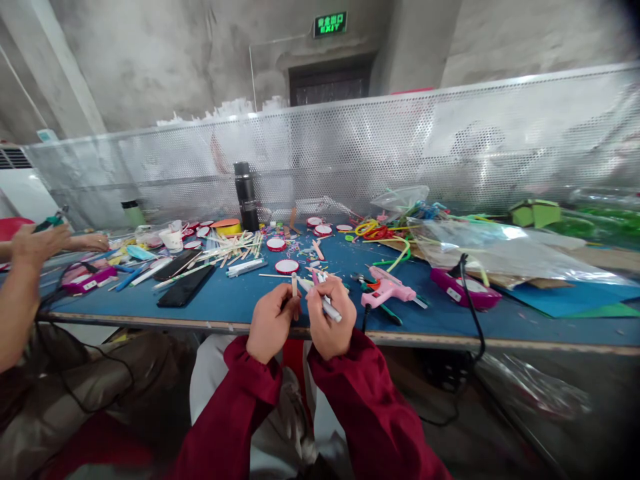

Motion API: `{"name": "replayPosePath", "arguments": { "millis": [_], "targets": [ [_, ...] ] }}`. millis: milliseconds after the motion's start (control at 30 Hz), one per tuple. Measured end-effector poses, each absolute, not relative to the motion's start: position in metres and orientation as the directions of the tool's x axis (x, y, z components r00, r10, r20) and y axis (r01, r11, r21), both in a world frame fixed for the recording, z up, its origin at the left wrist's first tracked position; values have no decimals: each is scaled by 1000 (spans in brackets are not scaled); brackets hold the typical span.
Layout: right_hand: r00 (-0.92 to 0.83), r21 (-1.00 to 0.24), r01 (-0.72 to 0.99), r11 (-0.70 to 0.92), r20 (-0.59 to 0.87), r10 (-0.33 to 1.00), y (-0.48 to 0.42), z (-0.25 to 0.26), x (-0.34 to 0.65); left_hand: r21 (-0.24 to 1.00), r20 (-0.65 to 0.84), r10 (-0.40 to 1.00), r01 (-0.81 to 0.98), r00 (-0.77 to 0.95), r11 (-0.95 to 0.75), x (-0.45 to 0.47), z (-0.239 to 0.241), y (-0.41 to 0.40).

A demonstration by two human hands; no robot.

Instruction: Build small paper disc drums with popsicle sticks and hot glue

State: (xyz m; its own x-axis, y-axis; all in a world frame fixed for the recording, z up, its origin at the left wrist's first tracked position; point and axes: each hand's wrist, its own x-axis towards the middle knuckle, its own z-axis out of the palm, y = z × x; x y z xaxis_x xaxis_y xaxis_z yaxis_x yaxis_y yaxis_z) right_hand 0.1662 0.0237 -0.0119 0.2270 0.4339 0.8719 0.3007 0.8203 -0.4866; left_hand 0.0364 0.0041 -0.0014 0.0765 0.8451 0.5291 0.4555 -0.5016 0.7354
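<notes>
My left hand (273, 317) is closed near the table's front edge, pinching a short pale wooden stick (295, 285) that stands upright between thumb and fingers. Close beside it, my right hand (333, 317) is closed round a white marker (331, 309), its tip side pointing toward the stick. Something pinkish shows by the right fingers, too small to name. Just beyond both hands lies a round white disc with a red rim (287, 267). To the right of my right hand rests a pink glue gun (387, 288), with green-handled pliers (393, 315) partly under it.
Two dark phones (186, 285) and a heap of wooden sticks (233, 248) lie to the left. A black bottle (246, 198) stands behind. Purple power strips (464, 291) with cables sit at both sides. Plastic bags (505, 248) cover the right. Another person's hand (43, 241) works at far left.
</notes>
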Motion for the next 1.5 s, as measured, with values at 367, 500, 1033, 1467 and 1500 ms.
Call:
{"name": "replayPosePath", "arguments": {
  "millis": [367,500,1033,1467,1500],
  "targets": [
    [215,-481,292,826,875,434,24,-12,166,732,527,846,465,77,-498,36,-2,4],
    [212,-486,291,824,873,439,24,-11,166,725,529,845,476,77,-497,36,-3,5],
    [225,-475,251,843,876,427,22,-10,166,725,528,845,473,85,-501,36,-4,5],
    [233,-503,282,817,862,450,24,-12,166,721,522,849,491,80,-490,37,-2,3],
    [236,-505,285,815,861,451,24,-13,166,721,522,849,490,80,-490,37,-1,3]
  ]
}}
